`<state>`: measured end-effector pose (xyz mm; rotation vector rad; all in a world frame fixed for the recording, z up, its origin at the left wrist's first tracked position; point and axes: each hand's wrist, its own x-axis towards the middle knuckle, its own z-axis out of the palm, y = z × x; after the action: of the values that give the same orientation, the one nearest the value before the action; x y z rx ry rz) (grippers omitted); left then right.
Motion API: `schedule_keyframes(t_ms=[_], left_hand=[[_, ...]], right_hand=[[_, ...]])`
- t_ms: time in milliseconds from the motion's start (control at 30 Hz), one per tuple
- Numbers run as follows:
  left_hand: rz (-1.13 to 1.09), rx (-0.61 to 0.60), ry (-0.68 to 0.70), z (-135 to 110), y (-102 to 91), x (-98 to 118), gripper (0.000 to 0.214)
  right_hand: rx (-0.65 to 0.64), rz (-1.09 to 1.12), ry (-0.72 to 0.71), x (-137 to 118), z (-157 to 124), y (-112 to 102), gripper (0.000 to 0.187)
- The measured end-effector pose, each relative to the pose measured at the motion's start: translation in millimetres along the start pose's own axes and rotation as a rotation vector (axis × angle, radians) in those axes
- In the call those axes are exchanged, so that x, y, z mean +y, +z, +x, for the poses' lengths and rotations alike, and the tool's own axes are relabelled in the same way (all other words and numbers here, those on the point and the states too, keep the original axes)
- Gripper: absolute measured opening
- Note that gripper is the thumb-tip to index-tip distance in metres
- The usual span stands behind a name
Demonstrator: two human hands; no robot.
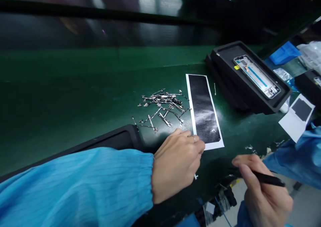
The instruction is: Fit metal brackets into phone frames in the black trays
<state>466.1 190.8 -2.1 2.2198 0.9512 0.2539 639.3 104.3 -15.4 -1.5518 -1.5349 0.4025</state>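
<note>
My left hand (179, 160) is closed, knuckles up, over the green bench beside the lower left corner of a sheet of thin black strips on white backing (204, 110). Its fingertips are hidden underneath, so what they pinch does not show. A pile of small flex cables (165, 101) lies just beyond it, with some loose ones around. My right hand (265, 187), low on the right near the bench's front edge, grips slim black tweezers (268, 179) like a pen. Their tips are hard to make out against the dark bench. A small white piece (196, 177) shows beside my left hand.
Stacked black trays (248, 80) hold a phone frame (258, 76) at the back right. Another black tray (107, 140) lies under my left forearm. At right are a co-worker's blue sleeve (298, 156) and a white card with a dark patch (292, 123). Scraps litter the front edge.
</note>
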Motion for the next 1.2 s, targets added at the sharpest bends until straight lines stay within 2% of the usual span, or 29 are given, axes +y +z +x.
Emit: schedule_keyframes(t_ms=[100, 167, 267, 333, 433, 600, 700, 967, 1200], left_hand=[[0.077, 0.060, 0.088, 4, 7.9, -4, 0.020], [0.139, 0.093, 0.130, 5, 11.8, -6, 0.020], [0.234, 0.114, 0.177, 4, 14.5, -7, 0.020], [0.278, 0.102, 0.220, 2, 15.2, -10, 0.019], [0.361, 0.124, 0.312, -4, 16.4, -16, 0.022], [0.451, 0.235, 0.387, -9, 22.2, -22, 0.040], [0.471, 0.252, 0.437, -8, 24.5, -22, 0.040], [0.439, 0.205, 0.420, -10, 23.0, -20, 0.036], [0.471, 0.191, 0.458, -10, 24.2, -21, 0.034]], right_hand=[[0.027, -0.040, 0.045, 5, -1, 1, 0.010], [-0.041, -0.071, 0.129, 9, 0, -1, 0.004], [-0.132, -0.105, 0.225, 12, -1, -4, 0.008], [-0.110, -0.112, 0.243, 13, -2, -3, 0.009], [-0.006, -0.101, 0.259, 10, -2, 9, 0.007], [0.104, -0.061, 0.218, 4, 4, 35, 0.006], [0.141, -0.108, 0.180, 5, 4, 37, 0.007], [0.000, -0.320, 0.000, 17, -4, 27, 0.015], [0.008, -0.250, 0.062, 14, -1, 31, 0.012]])
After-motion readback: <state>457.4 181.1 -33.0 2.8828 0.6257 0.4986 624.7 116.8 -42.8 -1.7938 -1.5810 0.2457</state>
